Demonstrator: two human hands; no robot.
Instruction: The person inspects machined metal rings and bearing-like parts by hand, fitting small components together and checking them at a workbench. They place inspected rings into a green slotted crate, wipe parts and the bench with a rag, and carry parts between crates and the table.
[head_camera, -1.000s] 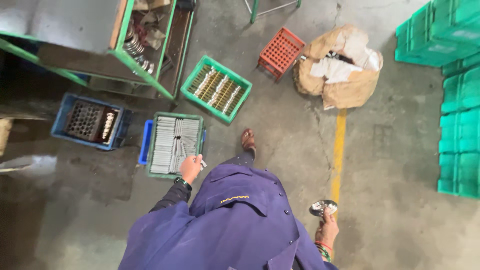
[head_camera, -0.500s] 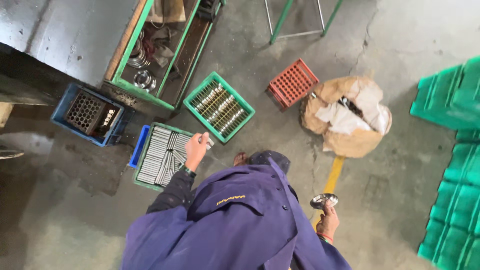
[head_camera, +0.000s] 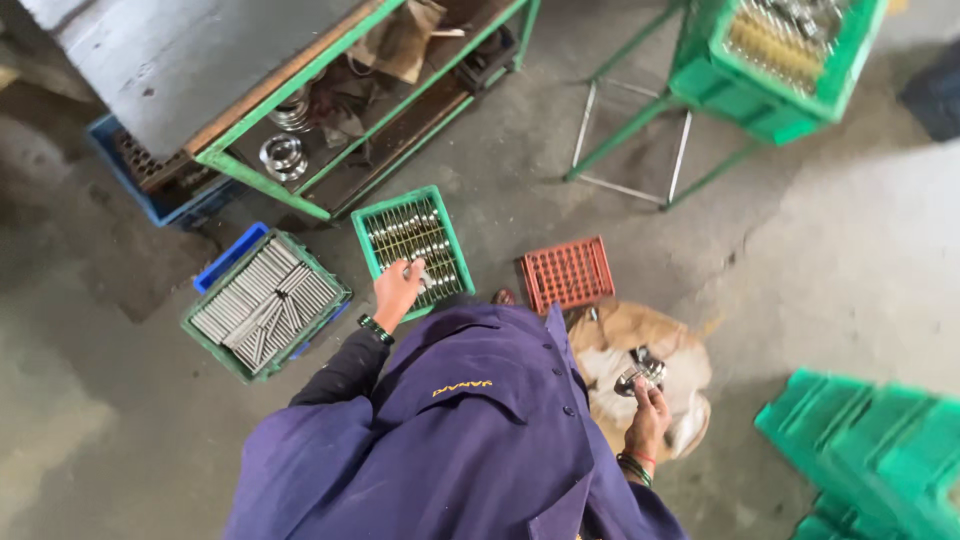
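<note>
— You get soft, even daylight here; the concrete floor (head_camera: 820, 250) looks brightest toward 2 o'clock.

— And the shadows?

— Deep under the green-framed table (head_camera: 270, 150) at 11 o'clock. The green crates (head_camera: 880, 450) at 4 o'clock smear with motion blur (edges bend too).

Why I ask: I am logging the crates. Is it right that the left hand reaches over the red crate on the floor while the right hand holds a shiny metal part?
Not quite. In the head view the left hand reaches over the green crate of metal rods, not the red crate, which sits to its right, untouched. The right hand does hold a shiny metal part.
</note>
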